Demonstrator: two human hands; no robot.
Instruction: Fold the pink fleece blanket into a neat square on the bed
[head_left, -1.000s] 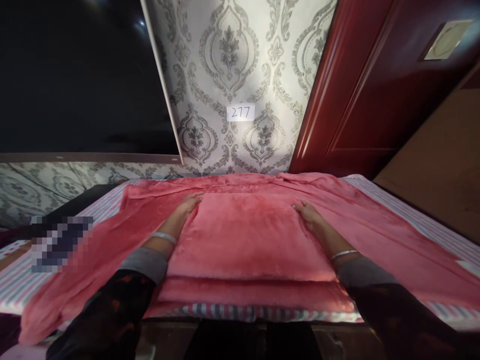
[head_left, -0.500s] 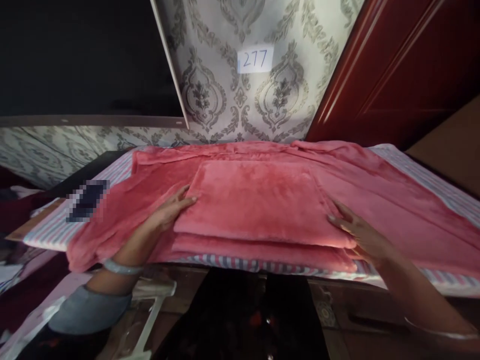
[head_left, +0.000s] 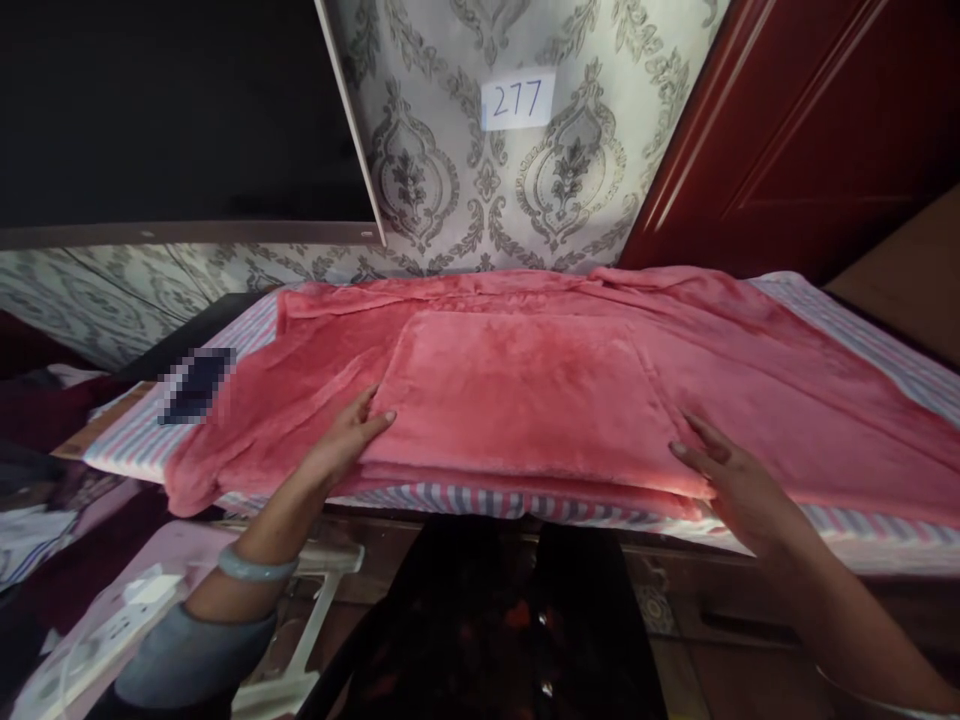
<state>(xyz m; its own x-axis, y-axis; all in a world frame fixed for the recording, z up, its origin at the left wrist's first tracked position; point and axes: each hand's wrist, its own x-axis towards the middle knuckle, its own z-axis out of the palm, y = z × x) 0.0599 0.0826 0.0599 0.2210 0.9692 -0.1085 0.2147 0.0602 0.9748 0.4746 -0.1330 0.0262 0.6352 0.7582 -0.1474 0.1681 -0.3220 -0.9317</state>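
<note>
A folded pink plush blanket (head_left: 517,390) lies flat as a layered rectangle in front of me. Beneath and around it spreads more pink plush fabric (head_left: 780,420); I cannot tell whether both are one piece. My left hand (head_left: 346,440) rests at the rectangle's left edge, thumb on top, its visible fingers extended and apart. At the near right corner, my right hand (head_left: 724,475) touches the edge with thumb and forefinger spread. Its other fingers are partly hidden.
A striped sheet (head_left: 127,440) covers the table under the fabric. A blurred dark object (head_left: 196,388) lies at left. Behind are a black screen (head_left: 180,110), patterned wallpaper with a paper (head_left: 517,98) reading 277, and a red wooden panel (head_left: 810,130). A power strip (head_left: 112,630) sits lower left.
The folded layers have settled lower and flatter at the near edge. Both hands stay at the sides, slightly shifted. The whole view has tilted a little.
</note>
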